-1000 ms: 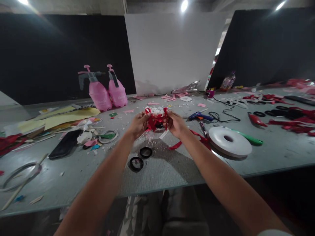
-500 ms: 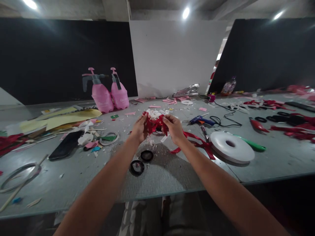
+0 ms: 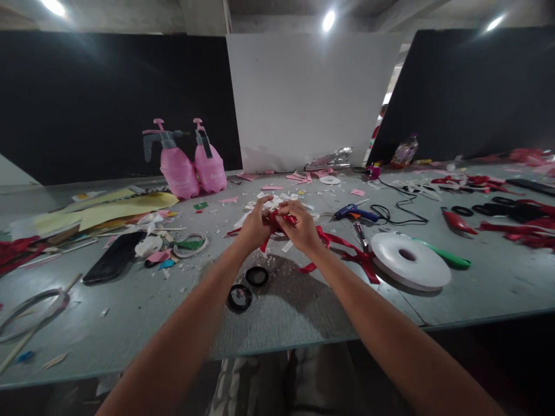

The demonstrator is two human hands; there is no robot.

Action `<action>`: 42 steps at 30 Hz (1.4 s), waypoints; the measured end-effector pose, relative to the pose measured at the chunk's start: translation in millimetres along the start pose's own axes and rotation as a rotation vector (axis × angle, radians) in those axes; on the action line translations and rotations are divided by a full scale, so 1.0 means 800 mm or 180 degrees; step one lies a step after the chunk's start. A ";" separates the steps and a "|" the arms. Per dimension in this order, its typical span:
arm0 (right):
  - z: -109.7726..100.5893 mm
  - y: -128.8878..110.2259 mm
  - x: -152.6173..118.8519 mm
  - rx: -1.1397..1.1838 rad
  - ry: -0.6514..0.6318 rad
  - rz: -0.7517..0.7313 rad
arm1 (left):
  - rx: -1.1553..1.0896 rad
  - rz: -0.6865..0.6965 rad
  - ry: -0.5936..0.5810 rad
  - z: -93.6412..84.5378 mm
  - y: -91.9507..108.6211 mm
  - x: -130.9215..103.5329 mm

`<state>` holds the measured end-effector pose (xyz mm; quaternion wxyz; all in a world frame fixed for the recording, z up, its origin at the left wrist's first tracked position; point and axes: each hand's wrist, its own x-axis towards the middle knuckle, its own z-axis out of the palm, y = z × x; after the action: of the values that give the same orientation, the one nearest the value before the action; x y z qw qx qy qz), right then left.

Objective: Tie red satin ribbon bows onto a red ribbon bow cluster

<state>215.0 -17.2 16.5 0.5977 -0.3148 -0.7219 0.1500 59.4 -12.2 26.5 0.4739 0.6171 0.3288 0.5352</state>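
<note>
Between my two hands is a bunched red ribbon [image 3: 274, 222], held just above the table in front of a heap of white scraps [image 3: 271, 203]. My left hand [image 3: 255, 225] grips the ribbon's left side, fingers curled and partly hidden. On the other side my right hand [image 3: 299, 222] pinches it between thumb and fingers. Loose lengths of red ribbon [image 3: 351, 248] lie by my right forearm. Two black elastic hair ties [image 3: 257, 276] rest on the table below my hands.
Right of my hands lie a blue glue gun [image 3: 355, 212] with its black cord, a large white ribbon spool [image 3: 411, 262] and red scissors-like handle [image 3: 458, 222]. Two pink spray bottles [image 3: 178, 173] stand at back left. A black phone [image 3: 113, 258] and paper scraps lie left.
My hands have drawn closer together, and the red ribbon between them is more bunched and more covered by the fingers. The things on the table lie as before.
</note>
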 end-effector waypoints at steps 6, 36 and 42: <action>0.002 -0.003 0.000 0.0358 -0.0044 0.0250 | -0.0120 -0.0095 0.0100 0.004 0.007 0.000; 0.009 -0.012 -0.005 0.0335 0.0401 0.0550 | -0.0255 -0.0227 0.0443 0.007 0.001 0.008; -0.001 -0.007 0.003 -0.0268 -0.0139 -0.0168 | 0.0925 0.0284 -0.0118 0.001 0.003 0.000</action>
<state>214.4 -20.2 22.0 0.5718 -0.3172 -0.7485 0.1104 60.1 -13.3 28.8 0.3614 0.7030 0.3662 0.4910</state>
